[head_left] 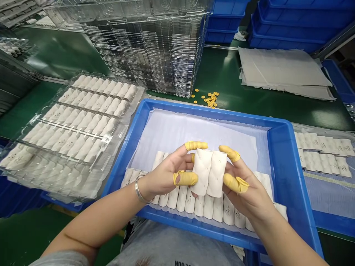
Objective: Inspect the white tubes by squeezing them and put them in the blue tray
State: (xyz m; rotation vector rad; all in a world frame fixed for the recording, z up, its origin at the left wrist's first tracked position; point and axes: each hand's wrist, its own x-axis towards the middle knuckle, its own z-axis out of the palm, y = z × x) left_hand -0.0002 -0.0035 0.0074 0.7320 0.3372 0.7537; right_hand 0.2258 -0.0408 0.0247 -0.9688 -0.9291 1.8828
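Observation:
My left hand [169,173] and my right hand [241,186] wear yellow finger cots and together grip two white plastic parts [208,170], held side by side and upright above a blue bin [280,155]. The left hand pinches the left part and the right hand pinches the right one. Below them, a row of the same white parts [194,201] lies along the bin's near side on a white liner sheet [188,131]. A silver bracelet circles my left wrist.
A clear blister tray [69,125] filled with rows of white parts sits to the left. A tall stack of clear trays [149,51] stands behind. Loose yellow finger cots [209,99], grey sheets [283,72], blue bins [288,22] and another part tray [324,151] lie right.

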